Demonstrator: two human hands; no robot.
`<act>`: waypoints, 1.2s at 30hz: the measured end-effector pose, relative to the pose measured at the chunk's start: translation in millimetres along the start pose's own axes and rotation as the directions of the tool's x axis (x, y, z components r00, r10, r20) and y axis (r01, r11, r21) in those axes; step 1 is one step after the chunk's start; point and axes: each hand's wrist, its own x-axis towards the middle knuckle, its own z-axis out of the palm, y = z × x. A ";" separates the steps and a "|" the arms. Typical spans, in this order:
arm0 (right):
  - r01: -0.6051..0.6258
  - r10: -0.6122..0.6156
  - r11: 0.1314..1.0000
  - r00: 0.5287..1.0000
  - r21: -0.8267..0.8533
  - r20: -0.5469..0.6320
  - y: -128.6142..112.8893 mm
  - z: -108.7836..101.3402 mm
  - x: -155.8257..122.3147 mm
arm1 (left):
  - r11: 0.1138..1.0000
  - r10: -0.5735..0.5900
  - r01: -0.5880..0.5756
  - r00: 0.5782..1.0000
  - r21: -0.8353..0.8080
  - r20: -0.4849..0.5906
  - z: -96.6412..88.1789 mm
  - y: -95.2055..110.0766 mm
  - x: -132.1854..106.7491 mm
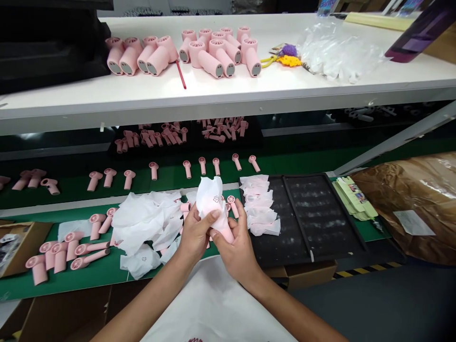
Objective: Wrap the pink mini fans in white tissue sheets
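Observation:
A pink handheld fan [227, 232] sits partly inside a white translucent bag [209, 192] with a small printed mark. My left hand [195, 230] pinches the bag and fan from the left, thumb across the front. Around the fan's lower end, my right hand [237, 242] is closed from the right. Left of my hands lies a heap of white bags [146, 218]. Several bare pink fans [60, 256] rest on the green table farther left. To the right, bagged fans [261, 209] are stacked in a column in a black tray [309, 213].
Pink fans [154, 170] stand spaced along a green conveyor beyond the table. Above is a white shelf [142, 97] with larger-looking pink fans [221, 54], a red stick [181, 75] and clear plastic bags [338, 52]. A brown wrapped bundle [413, 199] is at right, an open carton [35, 242] at left.

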 end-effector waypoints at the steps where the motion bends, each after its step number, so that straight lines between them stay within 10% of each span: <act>1: -0.001 0.001 1.000 1.000 0.025 0.008 -0.9 0.5 1.1 | 1.000 -0.019 0.019 0.999 0.001 0.031 -1.4 -1.4 -1.3; 13: 0.127 -0.110 0.936 0.991 -0.327 0.072 -4.4 -24.3 2.3 | 1.000 -0.016 0.012 0.985 0.026 0.169 -18.6 32.5 12.7; 23: -0.177 0.163 0.980 0.976 0.091 0.141 4.2 -19.4 -2.5 | 0.983 0.158 -0.168 0.980 -0.075 -0.124 18.4 22.1 13.1; 36: -0.075 0.082 0.953 0.997 0.295 -0.013 -10.1 -7.1 -2.0 | 0.999 -0.018 0.014 0.997 0.040 0.078 12.5 -4.5 -14.3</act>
